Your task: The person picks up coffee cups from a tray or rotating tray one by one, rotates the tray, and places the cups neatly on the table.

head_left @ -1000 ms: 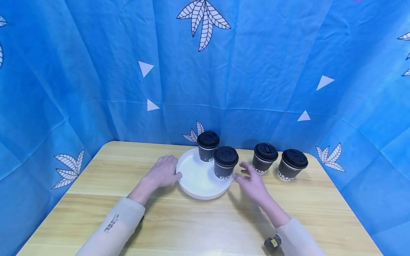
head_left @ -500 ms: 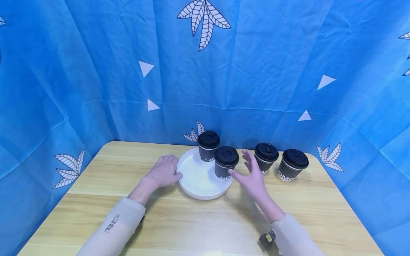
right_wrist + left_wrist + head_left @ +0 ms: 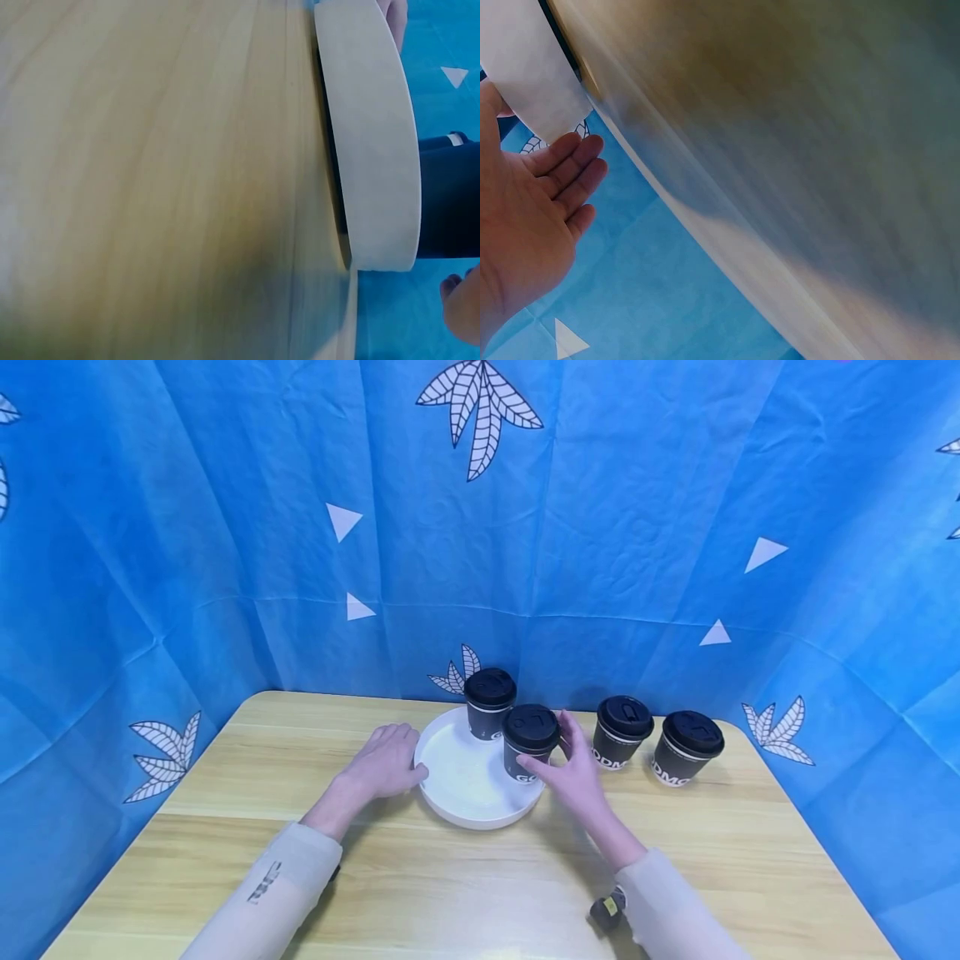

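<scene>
A round white tray (image 3: 457,785) rests on the wooden table, carrying two black paper cups with black lids. One cup (image 3: 490,706) stands at the tray's back; the other cup (image 3: 517,760) is near its right rim. My left hand (image 3: 382,764) holds the tray's left rim, thumb at the edge and fingers along the outer wall. In the left wrist view, that hand (image 3: 536,210) shows relaxed fingers at the white tray wall (image 3: 536,71). My right hand (image 3: 573,772) spreads around the nearer cup, thumb in front. The right wrist view shows a gap between this hand (image 3: 463,307) and the cup (image 3: 450,206).
Two more lidded cups stand on the table (image 3: 465,893) to the right: a nearer one (image 3: 621,735) and one farther right (image 3: 684,752). Blue curtain (image 3: 630,527) with leaf prints hangs behind and at both sides. A small dark device (image 3: 607,910) sits at the right wrist.
My right hand has moved left from beside the tray, and its thumb now overlaps the nearer cup's front. The left hand, tray and cups have stayed put.
</scene>
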The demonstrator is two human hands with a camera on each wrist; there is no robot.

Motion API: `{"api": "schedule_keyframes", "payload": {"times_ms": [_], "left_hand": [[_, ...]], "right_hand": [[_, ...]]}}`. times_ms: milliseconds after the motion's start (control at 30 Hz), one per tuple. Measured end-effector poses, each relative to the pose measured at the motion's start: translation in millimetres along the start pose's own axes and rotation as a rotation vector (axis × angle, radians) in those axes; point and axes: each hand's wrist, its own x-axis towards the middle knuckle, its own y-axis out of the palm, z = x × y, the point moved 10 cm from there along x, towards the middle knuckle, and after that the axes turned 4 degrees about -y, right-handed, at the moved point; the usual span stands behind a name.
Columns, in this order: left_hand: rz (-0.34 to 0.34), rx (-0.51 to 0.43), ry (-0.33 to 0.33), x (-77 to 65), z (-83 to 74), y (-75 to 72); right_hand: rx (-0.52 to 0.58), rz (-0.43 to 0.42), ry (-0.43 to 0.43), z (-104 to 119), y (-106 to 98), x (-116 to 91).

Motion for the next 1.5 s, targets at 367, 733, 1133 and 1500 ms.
{"api": "schedule_keyframes", "payload": {"times_ms": [367,733,1133,1500], "left_hand": [[0.008,0.002,-0.002,-0.7,0.0,1.2],[-0.001,0.012,0.003,-1.0,-1.4,-0.7],[-0.006,0.008,0.004,-0.4,-0.7,-0.5],[-0.009,0.008,0.006,-1.1,-0.6,-0.5]], "right_hand": [[-0.06,0.007,0.04,-9,9,2],[-0.056,-0.03,0.039,-9,10,0],[-0.045,-0.036,0.005,-7,11,0],[-0.047,-0.037,-0.009,-7,13,0]]}}
